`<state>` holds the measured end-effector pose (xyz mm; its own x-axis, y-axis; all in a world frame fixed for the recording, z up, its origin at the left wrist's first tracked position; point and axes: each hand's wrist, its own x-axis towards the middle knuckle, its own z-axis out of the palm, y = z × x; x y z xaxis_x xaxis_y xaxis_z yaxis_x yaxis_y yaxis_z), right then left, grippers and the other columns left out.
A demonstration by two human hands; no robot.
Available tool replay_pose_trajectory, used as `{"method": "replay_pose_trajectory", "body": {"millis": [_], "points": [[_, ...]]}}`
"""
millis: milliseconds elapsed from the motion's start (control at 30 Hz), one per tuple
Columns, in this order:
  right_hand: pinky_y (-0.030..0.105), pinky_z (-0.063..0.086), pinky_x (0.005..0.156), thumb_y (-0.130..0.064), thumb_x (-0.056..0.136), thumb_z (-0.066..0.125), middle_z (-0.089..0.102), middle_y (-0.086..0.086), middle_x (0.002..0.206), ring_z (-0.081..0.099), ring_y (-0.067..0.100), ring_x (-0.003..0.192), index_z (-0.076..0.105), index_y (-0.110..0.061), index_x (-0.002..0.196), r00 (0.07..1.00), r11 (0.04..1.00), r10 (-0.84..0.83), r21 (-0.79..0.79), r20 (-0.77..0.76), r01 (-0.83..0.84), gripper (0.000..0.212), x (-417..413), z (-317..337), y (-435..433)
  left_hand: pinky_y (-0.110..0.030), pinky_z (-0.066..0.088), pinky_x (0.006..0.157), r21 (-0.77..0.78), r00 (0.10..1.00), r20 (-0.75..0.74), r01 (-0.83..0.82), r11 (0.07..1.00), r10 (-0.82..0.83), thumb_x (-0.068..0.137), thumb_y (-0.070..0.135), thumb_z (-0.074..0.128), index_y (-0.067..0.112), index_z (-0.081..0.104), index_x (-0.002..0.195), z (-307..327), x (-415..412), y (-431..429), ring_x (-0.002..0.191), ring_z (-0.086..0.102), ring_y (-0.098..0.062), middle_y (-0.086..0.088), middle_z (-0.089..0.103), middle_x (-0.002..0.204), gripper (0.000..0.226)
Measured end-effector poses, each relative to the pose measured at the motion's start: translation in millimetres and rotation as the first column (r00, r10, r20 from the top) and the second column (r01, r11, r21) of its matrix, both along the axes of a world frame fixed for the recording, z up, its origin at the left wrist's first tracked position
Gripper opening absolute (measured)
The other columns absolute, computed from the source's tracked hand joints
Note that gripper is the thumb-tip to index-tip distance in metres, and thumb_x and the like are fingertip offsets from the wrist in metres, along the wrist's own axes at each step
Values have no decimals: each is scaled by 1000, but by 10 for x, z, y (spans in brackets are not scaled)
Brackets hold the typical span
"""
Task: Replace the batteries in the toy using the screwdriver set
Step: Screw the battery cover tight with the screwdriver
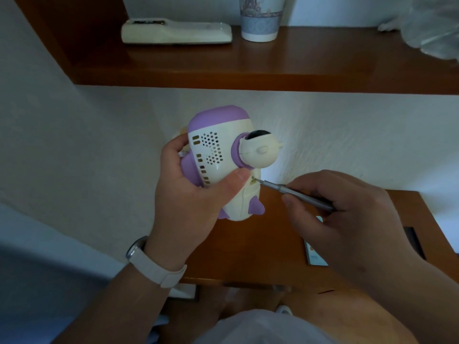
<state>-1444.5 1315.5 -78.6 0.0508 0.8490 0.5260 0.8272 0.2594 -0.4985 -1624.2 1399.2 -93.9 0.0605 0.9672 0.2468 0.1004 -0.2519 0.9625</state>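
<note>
Cream-and-purple plastic makes up the toy (221, 160), which the left hand (191, 192) holds up in the air in front of a white wall, above the near edge of the wooden desk (260, 244). The fingers of that hand wrap around the toy's body, the thumb (233, 181) pressed across its perforated cream side and the others hidden behind it. The toy's round head (cream, with a dark top) points to the right.

The right hand (347, 217) pinches a slim grey screwdriver (295, 193) between thumb and curled fingers; the tool slants up and to the left, and its tip touches a small slot on the toy's lower body, just beside the left thumb.

A pale watch (151, 264) sits on the left wrist. On the desk, partly hidden under the right hand, lies a small card-like item (315, 256) that I cannot identify. Above, a wooden shelf (248, 65) carries a white remote (176, 33) and a patterned cup (260, 21), well apart from the hands.
</note>
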Motion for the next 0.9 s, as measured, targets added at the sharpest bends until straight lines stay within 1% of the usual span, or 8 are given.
{"method": "replay_pose_trajectory", "body": {"millis": [200, 367, 467, 500, 600, 667, 800, 900], "points": [[20, 41, 50, -37, 87, 55, 63, -11, 71, 54, 8, 55, 72, -19, 87, 1000, 1000, 0, -3, 18, 0, 25, 1, -25, -16, -11, 55, 63, 39, 999, -38, -3, 999, 5, 53, 50, 76, 32, 39, 127, -17, 11, -39, 96, 65, 7, 25, 59, 107, 84], [16, 41, 46, -38, 87, 54, 63, -12, 70, 52, 6, 53, 72, -21, 88, 999, 999, 9, -32, 39, -7, 24, -3, -11, -27, -7, 52, 62, 87, 996, -93, 2, 996, 6, 56, 49, 76, 34, 36, 126, -38, 4, -65, 96, 62, 14, 48, 55, 97, 82], [10, 37, 43, -40, 84, 56, 56, -17, 63, 51, 8, 51, 68, -26, 86, 1000, 997, -3, -78, 22, 5, 20, 2, -8, -35, -5, 50, 61, 102, 993, -119, 15, 995, -2, 57, 48, 75, 38, 34, 123, -37, 14, -86, 96, 60, 18, 54, 51, 96, 79], [12, 39, 43, -39, 82, 58, 53, -17, 60, 52, 10, 53, 66, -26, 85, 1000, 996, -7, -88, 15, 9, 15, 6, -14, -35, -4, 50, 61, 102, 992, -125, 16, 995, -3, 57, 47, 76, 40, 34, 121, -42, 19, -89, 95, 59, 20, 54, 50, 95, 76], [19, 44, 47, -31, 77, 65, 50, -14, 54, 54, 13, 59, 63, -24, 81, 1000, 995, -12, -103, 6, 12, 8, 20, -38, -37, -6, 52, 61, 87, 992, -128, 19, 996, -7, 57, 46, 76, 44, 35, 117, -68, 29, -92, 95, 60, 18, 54, 51, 95, 73], [20, 44, 48, -31, 78, 64, 52, -13, 54, 55, 14, 60, 63, -23, 79, 1000, 994, -6, -106, 0, 6, 8, 28, -36, -44, -7, 52, 62, 88, 991, -131, 12, 996, -1, 56, 49, 76, 43, 35, 120, -90, 32, -96, 96, 60, 16, 50, 53, 98, 76], [18, 42, 44, -44, 84, 53, 52, -12, 53, 54, 12, 55, 65, -24, 75, 1000, 990, 21, -138, 8, -20, 25, 54, -8, -54, -9, 54, 63, 90, 990, -140, 13, 996, -1, 57, 48, 77, 41, 34, 124, -117, 36, -111, 97, 62, 12, 32, 54, 107, 80], [21, 41, 40, -46, 87, 50, 58, -10, 56, 51, 8, 46, 70, -23, 77, 998, 990, 23, -137, 53, -16, 32, 64, -11, -47, -7, 52, 61, 84, 991, -135, 35, 996, -23, 56, 49, 76, 38, 34, 126, -128, 52, -120, 95, 60, 16, 30, 53, 108, 82]]}}
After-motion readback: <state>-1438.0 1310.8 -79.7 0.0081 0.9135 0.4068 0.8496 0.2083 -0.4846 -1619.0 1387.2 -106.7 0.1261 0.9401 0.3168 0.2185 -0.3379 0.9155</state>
